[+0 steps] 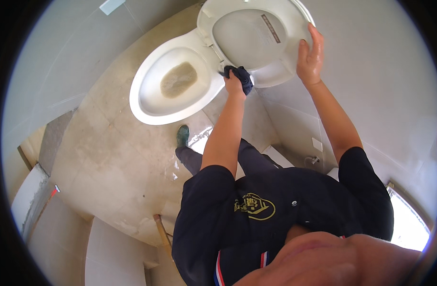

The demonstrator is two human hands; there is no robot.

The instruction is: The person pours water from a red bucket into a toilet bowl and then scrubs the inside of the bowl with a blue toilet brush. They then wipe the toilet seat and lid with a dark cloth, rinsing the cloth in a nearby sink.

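Observation:
A white ceramic toilet bowl [143,111] holds murky, brownish water. Its seat [206,19] and lid [247,39] are raised, and a dark sticker with writing is on the lid's inner face. My left hand [233,83] grips a bunched dark cloth [244,77] against the rear of the bowl, beside the seat hinge. At the outer edge of the raised seat and lid, my right hand [311,62] holds on with its thumb on the near face; some fingers are hidden behind the edge.
Grey tiled walls enclose the stained floor [107,153]. My boot [183,134] stands below the bowl. A wall valve [314,159] is at the right, and a wooden handle [163,228] leans near my body. Bright light comes through an opening [408,218] at lower right.

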